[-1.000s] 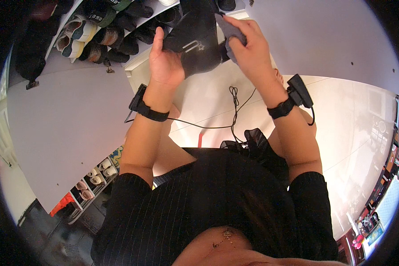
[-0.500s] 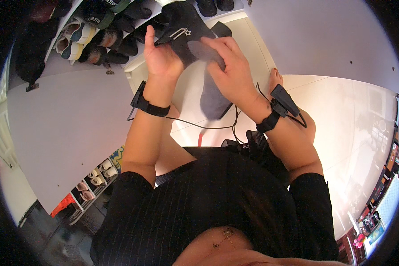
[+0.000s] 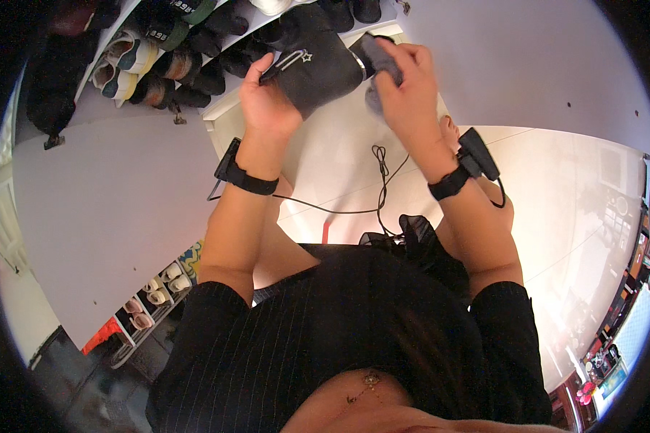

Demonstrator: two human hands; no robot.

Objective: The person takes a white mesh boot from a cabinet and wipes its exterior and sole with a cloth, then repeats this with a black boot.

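A black boot (image 3: 321, 68) with a silver star and a long loop-shaped trim is held up in front of the shoe shelves. My left hand (image 3: 271, 108) grips its left end, thumb raised along the edge and the other fingers hidden behind or inside it. In my right hand (image 3: 413, 90) is a grey cloth (image 3: 384, 61), bunched under the fingers and pressed against the boot's dark right end. Part of the cloth hangs below the fingers, slightly blurred.
Rows of shoes (image 3: 173, 65) fill the shelves at the far left. White cabinet doors (image 3: 108, 209) stand open on both sides. A black cable (image 3: 332, 211) runs between my wrist straps, over the pale floor. A lower rack (image 3: 148, 307) holds pale shoes.
My right hand has moved right and away from me, bringing the cloth to the boot's right end. The cloth, hanging long before, is now bunched up. The boot has turned slightly.
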